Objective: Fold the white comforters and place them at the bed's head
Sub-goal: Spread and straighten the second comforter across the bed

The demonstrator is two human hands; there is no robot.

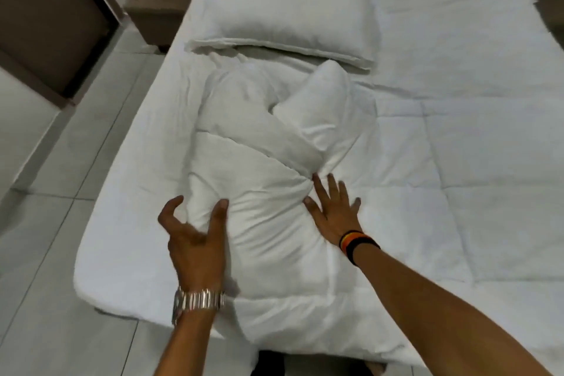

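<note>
Cupped but not closed, my left hand (195, 230) curls round the near-left bulge of the bunched white comforter (268, 186), while my right hand (332, 207) lies flat and spread on it, gripping nothing. From the head view, the comforter sits heaped at the near end of the bed (122, 207), just short of the pillow (283, 24). I judge it light, puffy and floppy, so I'd take hold at the edges and corners, since the middle would only squash.

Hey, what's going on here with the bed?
A person is working a bunched white comforter on the bed. The left hand cups its near left side, fingers spread; the right hand presses flat on it. It isn't neatly folded yet and lies below the pillow at the head.
</note>
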